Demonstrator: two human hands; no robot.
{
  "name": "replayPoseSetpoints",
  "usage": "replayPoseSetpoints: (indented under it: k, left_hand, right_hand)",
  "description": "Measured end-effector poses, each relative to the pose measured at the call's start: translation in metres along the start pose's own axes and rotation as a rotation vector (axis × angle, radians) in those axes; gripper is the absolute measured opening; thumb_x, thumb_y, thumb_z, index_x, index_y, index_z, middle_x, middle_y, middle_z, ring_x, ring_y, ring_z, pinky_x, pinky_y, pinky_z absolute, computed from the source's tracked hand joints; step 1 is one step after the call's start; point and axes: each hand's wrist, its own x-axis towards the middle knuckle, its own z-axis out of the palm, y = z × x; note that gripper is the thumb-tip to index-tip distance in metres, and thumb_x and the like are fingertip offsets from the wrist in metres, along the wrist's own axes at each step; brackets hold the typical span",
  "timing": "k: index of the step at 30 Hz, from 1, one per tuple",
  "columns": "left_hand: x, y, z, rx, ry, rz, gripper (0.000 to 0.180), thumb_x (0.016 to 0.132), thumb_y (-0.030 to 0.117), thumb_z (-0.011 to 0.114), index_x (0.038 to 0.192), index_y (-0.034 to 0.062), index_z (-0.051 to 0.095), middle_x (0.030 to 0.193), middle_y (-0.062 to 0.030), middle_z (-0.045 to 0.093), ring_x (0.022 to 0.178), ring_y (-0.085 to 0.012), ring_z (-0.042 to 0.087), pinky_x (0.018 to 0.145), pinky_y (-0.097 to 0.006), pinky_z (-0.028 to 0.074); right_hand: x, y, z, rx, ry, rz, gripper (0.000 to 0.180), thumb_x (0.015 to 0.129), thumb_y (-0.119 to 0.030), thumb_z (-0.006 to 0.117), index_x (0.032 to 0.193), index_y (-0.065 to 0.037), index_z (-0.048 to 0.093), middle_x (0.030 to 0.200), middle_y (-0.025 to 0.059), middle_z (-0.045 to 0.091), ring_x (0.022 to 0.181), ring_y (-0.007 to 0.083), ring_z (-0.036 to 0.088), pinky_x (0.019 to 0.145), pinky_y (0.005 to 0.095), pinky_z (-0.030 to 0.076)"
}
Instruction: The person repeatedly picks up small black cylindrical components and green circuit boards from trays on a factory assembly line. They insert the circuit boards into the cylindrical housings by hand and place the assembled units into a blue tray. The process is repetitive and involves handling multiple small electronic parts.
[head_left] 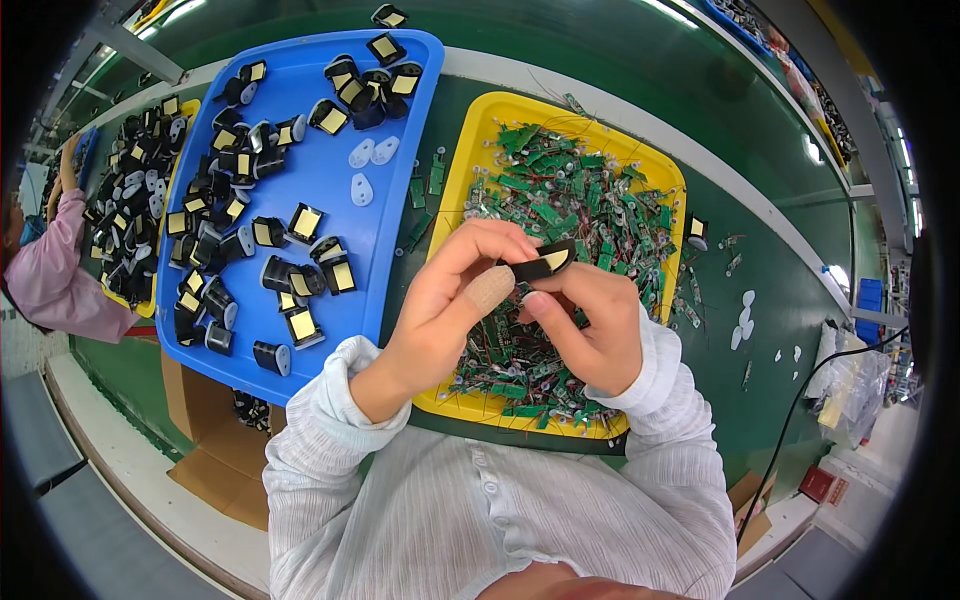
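Note:
My left hand (440,305) grips a small black plastic housing (538,266) with a pale yellow pad on one face. A tan covering wraps its thumb. From the other side my right hand (598,325) closes its thumb and fingers at the housing's lower edge. Something small and dark lies between the fingertips there, too hidden to name. Both hands are above a yellow tray (592,431) heaped with green circuit boards (560,190) and thin wires. To the left, a blue tray (372,245) holds many similar black housings (306,222), some with grey end caps.
Several loose circuit boards (437,174) lie between the trays. White pieces (743,322) and wired boards are scattered at the right. At far left, a person in a pink sleeve (75,262) sits beside another filled tray. A cardboard box (225,445) stands below the bench edge.

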Motion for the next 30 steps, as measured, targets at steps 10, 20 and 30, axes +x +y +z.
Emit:
replayPoseSetpoints:
  k: [10,20,30]
  left_hand:
    - [0.0,0.001,-0.001,-0.098,0.001,-0.086,0.018,0.085,0.007,0.05,0.101,-0.0001,0.05,0.107,-0.0098,0.046,0.104,-0.0178,0.045,0.092,-0.031,0.033]
    - [-0.001,0.005,0.002,-0.125,0.038,-0.099,0.015,0.085,0.013,0.049,0.095,0.0014,0.051,0.102,-0.0097,0.051,0.104,-0.0228,0.049,0.091,-0.035,0.035]
    - [0.0,0.001,0.001,-0.083,0.012,-0.018,0.016,0.087,0.007,0.048,0.101,-0.0002,0.051,0.108,-0.0105,0.048,0.1,-0.0173,0.048,0.089,-0.029,0.037]
  right_hand:
    - [-0.001,-0.001,-0.001,0.033,-0.009,0.024,0.007,0.078,-0.004,0.06,0.084,-0.001,0.058,0.064,0.0097,0.055,0.054,0.0223,0.054,0.049,0.0306,0.041]
    - [0.0,-0.001,-0.001,-0.046,-0.003,-0.107,0.007,0.077,-0.004,0.06,0.083,-0.001,0.059,0.067,0.0095,0.056,0.055,0.0227,0.055,0.051,0.0307,0.043]
    - [-0.003,-0.001,-0.002,0.08,-0.037,0.018,0.01,0.079,-0.005,0.059,0.087,0.001,0.058,0.07,0.0108,0.058,0.058,0.0213,0.056,0.052,0.0295,0.043]
